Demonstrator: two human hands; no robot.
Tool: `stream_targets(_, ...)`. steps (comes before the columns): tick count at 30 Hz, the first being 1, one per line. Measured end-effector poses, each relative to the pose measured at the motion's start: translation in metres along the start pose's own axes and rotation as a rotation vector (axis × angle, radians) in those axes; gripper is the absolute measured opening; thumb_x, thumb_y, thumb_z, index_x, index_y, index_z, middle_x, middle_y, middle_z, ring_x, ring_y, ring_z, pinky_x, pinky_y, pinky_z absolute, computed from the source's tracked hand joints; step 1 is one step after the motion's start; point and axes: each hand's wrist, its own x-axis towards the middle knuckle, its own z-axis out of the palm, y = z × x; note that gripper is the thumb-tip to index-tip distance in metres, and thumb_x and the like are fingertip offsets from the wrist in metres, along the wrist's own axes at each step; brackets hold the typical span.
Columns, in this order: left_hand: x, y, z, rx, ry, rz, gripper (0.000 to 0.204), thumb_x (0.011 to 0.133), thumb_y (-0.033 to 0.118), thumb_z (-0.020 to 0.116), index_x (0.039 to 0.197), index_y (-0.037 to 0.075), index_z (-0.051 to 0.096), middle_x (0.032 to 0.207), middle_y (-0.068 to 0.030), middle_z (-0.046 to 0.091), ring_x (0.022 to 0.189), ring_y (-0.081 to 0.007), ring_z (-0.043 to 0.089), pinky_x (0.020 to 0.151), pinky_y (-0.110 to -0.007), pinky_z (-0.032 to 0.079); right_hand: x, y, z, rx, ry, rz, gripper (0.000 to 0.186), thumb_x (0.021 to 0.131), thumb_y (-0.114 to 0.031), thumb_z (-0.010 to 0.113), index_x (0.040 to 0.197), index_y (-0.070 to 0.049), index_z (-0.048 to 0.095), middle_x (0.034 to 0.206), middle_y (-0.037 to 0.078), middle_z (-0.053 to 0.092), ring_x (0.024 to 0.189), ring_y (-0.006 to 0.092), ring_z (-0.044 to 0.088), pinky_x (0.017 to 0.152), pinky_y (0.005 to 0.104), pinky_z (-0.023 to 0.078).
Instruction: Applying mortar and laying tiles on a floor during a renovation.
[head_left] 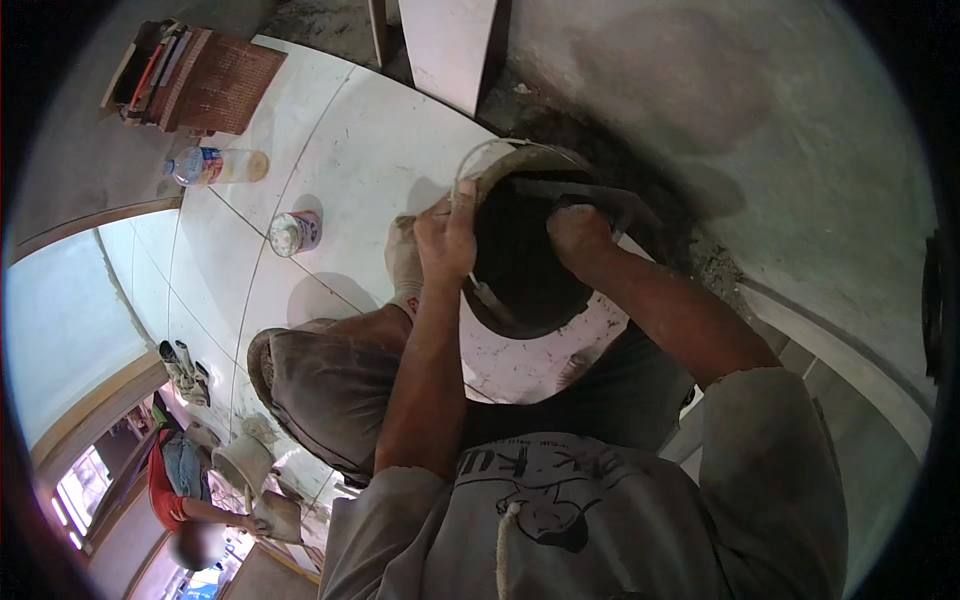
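Right hand [582,238] clenched inside the bucket [545,157], over its right side, gripping a flat grey tool [600,194]; the handle is hidden by the fist. Tool's long axis runs roughly left-right across the bucket's far part, one end toward the left rim, the other over the right rim. Left hand [447,238] grasps the bucket's left rim, thumb pointing away from the wearer. Bucket's mouth faces up, dark material [515,255] inside. Small can [295,233] stands left of the bucket; plastic bottle [217,166] lies farther left, lengthwise left-right.
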Motion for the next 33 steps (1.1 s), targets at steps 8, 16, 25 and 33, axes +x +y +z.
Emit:
stream_targets(8,0.003,-0.039,-0.01,-0.176,-0.022,0.059,0.038,0.09,0.03,0.056,0.075,-0.004,0.061,0.057,-0.012,0.054,0.054,-0.0158,0.047,0.056,-0.032,0.04,-0.023,-0.011,-0.015,0.128,-0.345,0.082,0.018,0.077,-0.013,0.058,0.088,-0.006,0.07,0.091,0.016,0.067,0.086,0.0289,0.066,0.072,0.0367,0.054)
stream_targets(16,0.005,-0.064,-0.017,-0.056,0.046,0.176,0.04,0.094,0.03,0.048,0.077,-0.003,0.063,0.059,-0.0107,0.052,0.057,-0.0196,0.045,0.058,-0.034,0.038,-0.017,-0.011,-0.005,0.573,-0.787,0.248,0.023,0.079,-0.018,0.054,0.074,0.002,0.063,0.076,0.019,0.064,0.062,0.0275,0.063,0.058,0.039,0.051)
stream_targets(25,0.008,-0.059,-0.019,-0.191,0.007,-0.06,0.043,0.093,0.033,0.049,0.075,-0.004,0.061,0.061,-0.0088,0.051,0.059,-0.0183,0.043,0.059,-0.035,0.036,-0.03,-0.04,0.008,1.394,-0.92,0.409,0.033,0.082,-0.031,0.059,0.066,-0.003,0.053,0.055,0.007,0.049,0.041,0.0194,0.046,0.041,0.0361,0.04)
stream_targets(33,0.016,-0.06,-0.006,-0.105,0.049,0.024,0.047,0.091,0.037,0.051,0.069,-0.004,0.057,0.058,-0.0097,0.048,0.054,-0.0207,0.041,0.055,-0.037,0.034,-0.046,-0.03,-0.015,0.761,-0.663,0.259,0.027,0.081,-0.027,0.059,0.07,-0.003,0.06,0.066,0.012,0.061,0.056,0.0266,0.061,0.056,0.0426,0.049)
